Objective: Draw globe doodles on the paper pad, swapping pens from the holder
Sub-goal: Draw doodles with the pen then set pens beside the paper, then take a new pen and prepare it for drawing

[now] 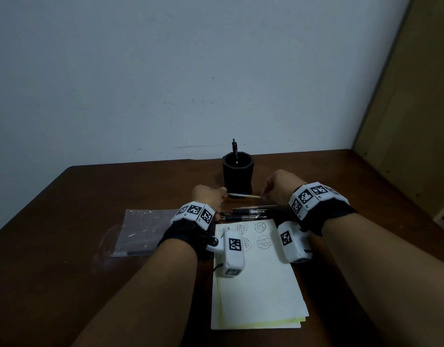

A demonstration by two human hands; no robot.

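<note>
Both the left hand [207,196] and right hand [278,186] pinch the ends of one slim pen [243,195] (light, stiff, likely slippery) just before the holder [237,176], beyond the pad [261,284], probably best gripped mid-barrel.

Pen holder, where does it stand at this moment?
In the head view the black pen holder stands far back on the table, centred, just beyond the thin pen held between left hand and right hand.
</note>
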